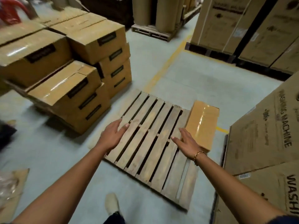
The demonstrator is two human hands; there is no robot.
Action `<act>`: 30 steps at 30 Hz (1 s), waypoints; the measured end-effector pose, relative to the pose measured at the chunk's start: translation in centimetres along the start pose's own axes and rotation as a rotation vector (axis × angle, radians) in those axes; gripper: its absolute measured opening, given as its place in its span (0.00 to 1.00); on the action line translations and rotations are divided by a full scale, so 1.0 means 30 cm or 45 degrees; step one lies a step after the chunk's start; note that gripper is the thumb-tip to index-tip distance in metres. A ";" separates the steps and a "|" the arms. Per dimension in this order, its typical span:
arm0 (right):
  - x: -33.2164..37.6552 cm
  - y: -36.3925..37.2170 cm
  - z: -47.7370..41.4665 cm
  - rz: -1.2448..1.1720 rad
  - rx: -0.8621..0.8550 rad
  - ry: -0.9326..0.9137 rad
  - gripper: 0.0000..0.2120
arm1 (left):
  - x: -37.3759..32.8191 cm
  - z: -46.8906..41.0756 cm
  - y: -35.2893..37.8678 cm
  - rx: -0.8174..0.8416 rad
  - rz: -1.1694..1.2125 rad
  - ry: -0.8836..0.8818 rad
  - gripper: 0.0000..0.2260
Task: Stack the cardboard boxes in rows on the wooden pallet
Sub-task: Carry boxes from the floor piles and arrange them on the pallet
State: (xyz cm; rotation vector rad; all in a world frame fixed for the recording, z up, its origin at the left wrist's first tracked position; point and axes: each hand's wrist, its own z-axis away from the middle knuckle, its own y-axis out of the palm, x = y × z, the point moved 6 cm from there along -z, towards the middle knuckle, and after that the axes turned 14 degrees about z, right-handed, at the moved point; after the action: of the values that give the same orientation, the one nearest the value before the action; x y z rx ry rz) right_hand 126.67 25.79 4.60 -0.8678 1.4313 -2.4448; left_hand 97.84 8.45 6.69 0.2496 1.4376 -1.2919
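Observation:
A slatted wooden pallet [150, 139] lies on the floor in front of me. One taped cardboard box [202, 123] rests on its far right corner. My right hand [186, 143] hovers open just left of that box, fingers apart, not gripping it. Over the pallet's left edge my left hand [113, 135] is spread open and holds nothing. A big pile of similar cardboard boxes [64, 62] with black labels stands on the floor to the left, several layers high.
Large washing machine cartons [262, 135] stand close on the right. More tall cartons [242, 26] on dark pallets fill the back right. Cardboard rolls [163, 12] on a pallet stand at the back. A yellow floor line [168, 62] runs behind the pallet. My shoe [111, 202] is below.

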 end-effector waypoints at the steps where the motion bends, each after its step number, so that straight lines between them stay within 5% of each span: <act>1: 0.073 0.014 -0.026 0.003 0.006 -0.029 0.39 | 0.025 0.003 -0.063 -0.024 0.012 -0.013 0.45; 15: 1.195 0.344 -0.483 -0.261 0.164 -0.156 0.36 | 0.577 -0.215 -1.083 -0.190 0.029 -0.222 0.36; 30: 1.840 0.516 -1.087 -0.303 0.381 -0.206 0.37 | 0.944 -0.737 -1.592 -0.293 0.125 -0.363 0.32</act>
State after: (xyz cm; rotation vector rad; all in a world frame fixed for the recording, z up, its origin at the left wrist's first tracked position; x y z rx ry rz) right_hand 61.22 18.21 1.31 -1.1878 0.9224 -2.5926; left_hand 39.82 -5.84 5.14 -0.0185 1.2983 -1.0260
